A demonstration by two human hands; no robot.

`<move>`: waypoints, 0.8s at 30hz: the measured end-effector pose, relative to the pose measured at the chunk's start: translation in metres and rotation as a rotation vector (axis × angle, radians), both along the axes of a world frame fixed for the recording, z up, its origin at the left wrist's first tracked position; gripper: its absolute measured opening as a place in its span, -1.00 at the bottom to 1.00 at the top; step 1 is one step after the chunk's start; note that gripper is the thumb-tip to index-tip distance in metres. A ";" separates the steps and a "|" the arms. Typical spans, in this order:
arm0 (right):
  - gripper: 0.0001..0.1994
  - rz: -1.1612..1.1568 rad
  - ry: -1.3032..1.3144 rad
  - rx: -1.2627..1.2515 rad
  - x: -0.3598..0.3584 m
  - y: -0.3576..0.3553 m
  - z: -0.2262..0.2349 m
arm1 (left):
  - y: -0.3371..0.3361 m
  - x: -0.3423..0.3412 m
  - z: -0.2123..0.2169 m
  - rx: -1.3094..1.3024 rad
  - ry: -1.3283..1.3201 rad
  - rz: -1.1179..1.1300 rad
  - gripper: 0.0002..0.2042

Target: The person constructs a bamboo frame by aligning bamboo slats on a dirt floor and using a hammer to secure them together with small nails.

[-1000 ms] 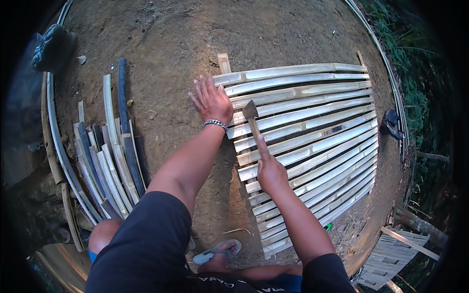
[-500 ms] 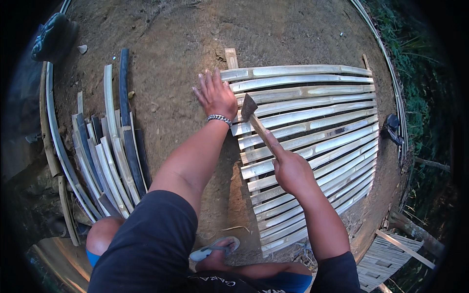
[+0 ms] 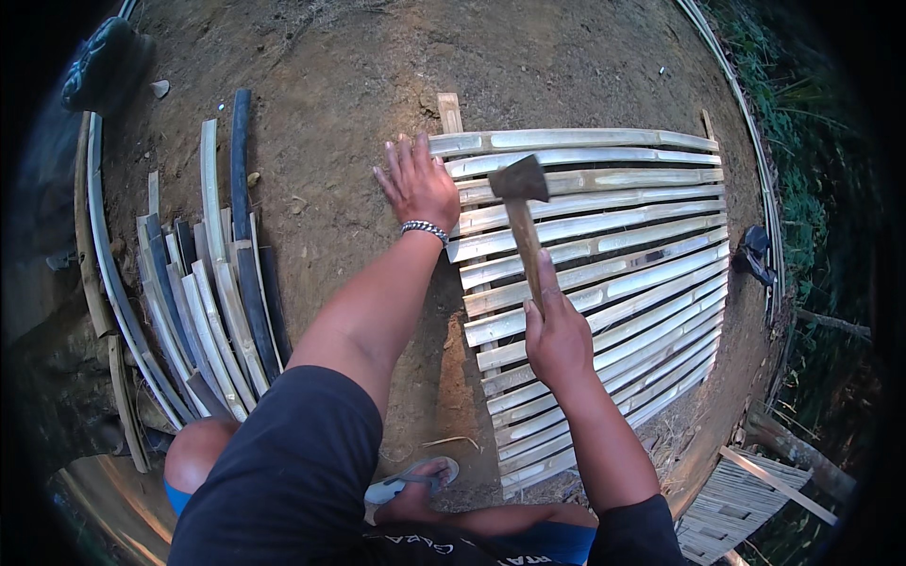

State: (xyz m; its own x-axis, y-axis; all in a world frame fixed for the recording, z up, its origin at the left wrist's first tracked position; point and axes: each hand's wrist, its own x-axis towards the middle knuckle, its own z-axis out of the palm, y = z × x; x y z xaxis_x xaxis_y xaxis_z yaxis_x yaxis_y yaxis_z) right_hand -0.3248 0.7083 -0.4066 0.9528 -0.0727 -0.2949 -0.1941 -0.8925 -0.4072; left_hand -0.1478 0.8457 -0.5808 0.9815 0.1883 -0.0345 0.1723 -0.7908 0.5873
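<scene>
Filling the frame is a patch of bare dirt ground (image 3: 359, 85), on which we squat. At centre right lies the largest item, a panel of split bamboo slats (image 3: 604, 274), laid side by side and running from the upper centre down to the lower right; a wooden crosspiece (image 3: 450, 111) pokes out at its upper left corner. We judge the panel well advanced: many slats sit closely in rows, though we cannot tell which are fastened. At the left of the frame a heap of loose bamboo strips (image 3: 203, 302) lies well apart from the panel, which suggests material remains to be added. Our left hand (image 3: 418, 182), wearing a beaded bracelet (image 3: 424, 228), presses flat with fingers spread on the ground, touching the panel's upper left edge. Our right hand (image 3: 557, 335), at centre, has its fingers clamped round the wooden handle of a hammer (image 3: 522, 212). The hammer's head sits over the upper slats, just right of the left hand's fingers.
</scene>
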 end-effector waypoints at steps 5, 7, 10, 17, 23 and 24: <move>-0.17 0.086 0.286 -0.149 -0.011 -0.002 -0.028 | -0.007 0.000 0.003 -0.008 -0.008 0.004 -0.46; -0.17 0.058 0.229 -0.096 -0.009 0.002 -0.016 | -0.003 -0.001 0.006 -0.016 -0.006 -0.003 -0.47; -0.18 0.033 -0.050 -0.044 -0.025 0.002 -0.032 | -0.006 0.000 0.005 -0.020 -0.009 -0.005 -0.47; -0.19 0.002 0.164 -0.020 -0.027 -0.002 -0.026 | 0.000 0.000 0.003 0.014 0.007 -0.001 -0.46; -0.18 -0.091 0.210 -0.082 -0.068 -0.006 -0.062 | -0.008 -0.004 0.006 0.005 0.015 -0.014 -0.46; -0.17 -0.078 0.209 -0.079 -0.067 -0.005 -0.063 | -0.006 -0.003 0.007 0.011 0.021 -0.013 -0.46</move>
State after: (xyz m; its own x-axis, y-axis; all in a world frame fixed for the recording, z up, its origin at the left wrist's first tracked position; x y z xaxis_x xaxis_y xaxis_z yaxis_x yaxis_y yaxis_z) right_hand -0.3919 0.7036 -0.4696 0.8622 -0.1745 -0.4756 -0.3366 -0.8990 -0.2803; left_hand -0.1506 0.8395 -0.5743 0.9829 0.1763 -0.0528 0.1743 -0.7996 0.5747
